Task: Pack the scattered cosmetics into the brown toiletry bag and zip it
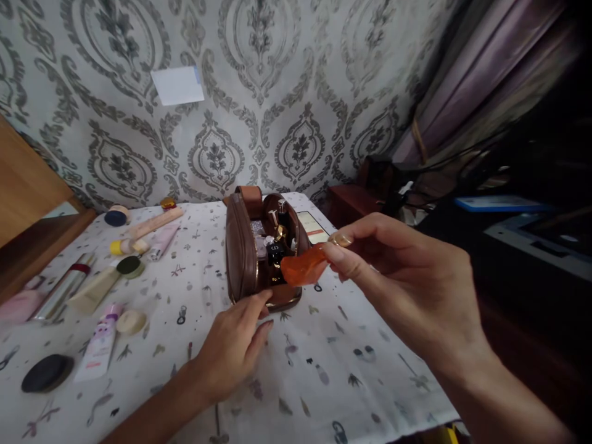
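My right hand [402, 277] pinches a translucent orange piece [305, 266] between thumb and fingers; its exact kind I cannot tell. It hangs just in front of the right side of an open brown cosmetic bag [241, 253], covering part of the opening. Inside the bag stand small bottles, among them a black bottle [275, 253] and a gold-coloured item [280, 233]. My left hand [234, 342] is at the bag's front edge, its fingers closed on the zipped rim, with the thumb below.
Several cosmetics lie on the left of the patterned cloth [185, 345]: a white-purple tube [99, 345], a black round compact [47, 373], a beige tube [95, 288], and a silver bottle [65, 290]. A phone-like object [312, 227] lies behind the bag. Dark furniture stands right.
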The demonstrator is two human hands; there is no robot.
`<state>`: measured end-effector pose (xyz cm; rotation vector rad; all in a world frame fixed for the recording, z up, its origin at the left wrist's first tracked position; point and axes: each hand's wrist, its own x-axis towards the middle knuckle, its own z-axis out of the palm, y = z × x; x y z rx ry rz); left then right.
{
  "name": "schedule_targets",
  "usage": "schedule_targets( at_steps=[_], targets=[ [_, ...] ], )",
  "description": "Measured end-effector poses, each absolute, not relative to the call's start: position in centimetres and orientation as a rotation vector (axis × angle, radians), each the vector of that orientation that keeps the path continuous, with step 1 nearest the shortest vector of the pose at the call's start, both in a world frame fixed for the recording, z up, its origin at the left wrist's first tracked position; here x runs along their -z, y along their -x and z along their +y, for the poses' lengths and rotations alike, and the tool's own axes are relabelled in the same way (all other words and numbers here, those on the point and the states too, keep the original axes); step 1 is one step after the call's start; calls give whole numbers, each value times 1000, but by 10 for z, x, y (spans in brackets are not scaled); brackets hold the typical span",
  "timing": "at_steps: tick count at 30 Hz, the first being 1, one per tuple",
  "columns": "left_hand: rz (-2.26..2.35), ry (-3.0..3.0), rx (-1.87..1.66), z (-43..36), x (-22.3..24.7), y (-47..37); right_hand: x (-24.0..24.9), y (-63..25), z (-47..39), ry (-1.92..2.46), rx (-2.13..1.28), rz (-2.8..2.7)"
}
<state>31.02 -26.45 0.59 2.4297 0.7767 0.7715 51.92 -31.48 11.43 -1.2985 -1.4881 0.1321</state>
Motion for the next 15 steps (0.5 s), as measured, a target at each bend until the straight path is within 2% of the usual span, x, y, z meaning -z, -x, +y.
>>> schedule_targets(
  at_steps=[15],
  targets=[
    [715, -2546, -827, -263, 10, -307, -83, -502, -255, 1468, -285, -1838]
  ],
)
